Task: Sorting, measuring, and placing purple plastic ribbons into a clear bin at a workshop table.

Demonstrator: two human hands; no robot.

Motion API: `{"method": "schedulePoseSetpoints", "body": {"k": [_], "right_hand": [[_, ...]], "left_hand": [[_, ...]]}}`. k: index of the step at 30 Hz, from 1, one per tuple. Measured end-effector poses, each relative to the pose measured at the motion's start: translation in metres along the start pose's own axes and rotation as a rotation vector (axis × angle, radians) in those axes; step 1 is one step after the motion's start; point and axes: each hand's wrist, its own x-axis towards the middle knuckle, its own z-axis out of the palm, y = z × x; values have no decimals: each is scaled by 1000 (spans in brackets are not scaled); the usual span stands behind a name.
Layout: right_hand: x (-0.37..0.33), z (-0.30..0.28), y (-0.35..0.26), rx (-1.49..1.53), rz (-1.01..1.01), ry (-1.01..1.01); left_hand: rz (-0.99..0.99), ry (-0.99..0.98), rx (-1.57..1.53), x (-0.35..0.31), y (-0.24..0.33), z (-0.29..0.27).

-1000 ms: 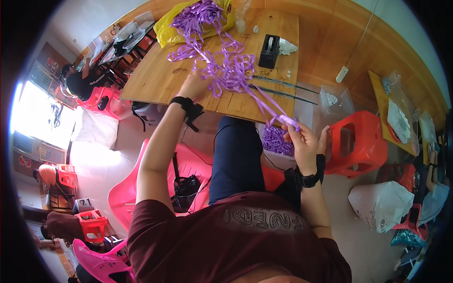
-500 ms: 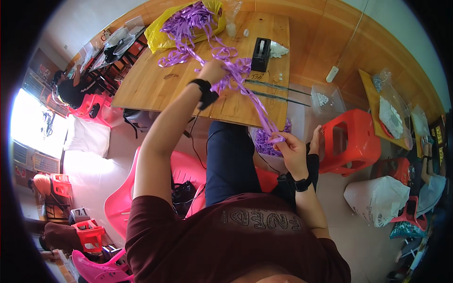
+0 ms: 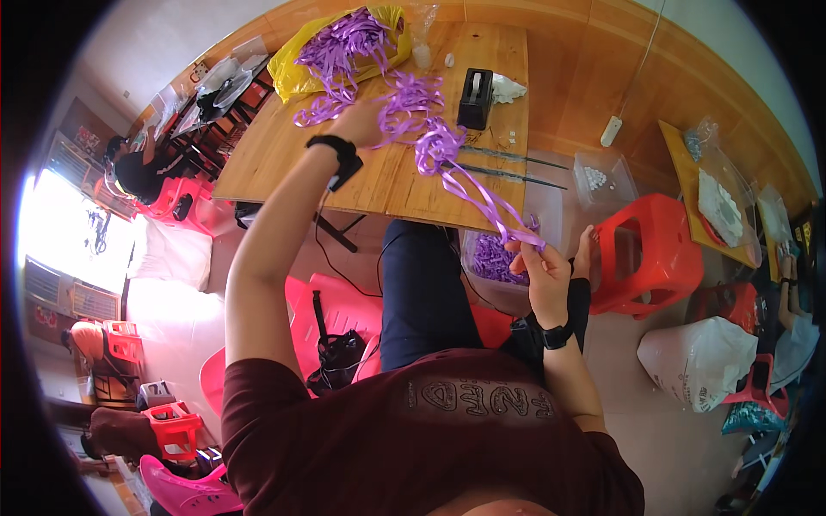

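Long purple ribbon (image 3: 439, 146) lies in a loose tangle across the wooden table (image 3: 430, 191). Several strands run from it over the table's near edge to my right hand (image 3: 547, 277). That hand is closed, pinching the ribbon's end beside a clear plastic box (image 3: 551, 206) holding short purple ribbon pieces (image 3: 497, 258). My left hand (image 3: 360, 125) is over the table at the left side of the tangle, its fingers blurred and partly hidden. Behind it, a yellow plastic bag (image 3: 291, 70) spills more purple ribbon (image 3: 348, 43).
A black tape dispenser (image 3: 476, 99) stands on the table's right part, near two dark thin rods (image 3: 516, 176). Right of the table are a clear box with white pieces (image 3: 594, 181) and a red stool (image 3: 650, 258). A white sack (image 3: 697, 361) stands on the floor.
My left hand has moved left, away from the bunched ribbon it was at. The bunch now lies on the table. My right hand has shifted slightly right, still with the ribbon's end.
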Motion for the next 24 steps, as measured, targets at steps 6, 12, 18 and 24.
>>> {"method": "schedulePoseSetpoints", "body": {"k": [6, 12, 18, 24], "right_hand": [[-8, -8, 7, -40, -1, -63], [-24, -11, -9, 25, -173, 50], [-24, -13, -10, 92, -177, 98], [-27, -21, 2, 41, -49, 120]], "left_hand": [[212, 134, -187, -24, 76, 54], [-114, -26, -189, -7, 48, 39], [-355, 103, -461, 10, 10, -15], [-117, -411, -416, 14, 80, 2]]}}
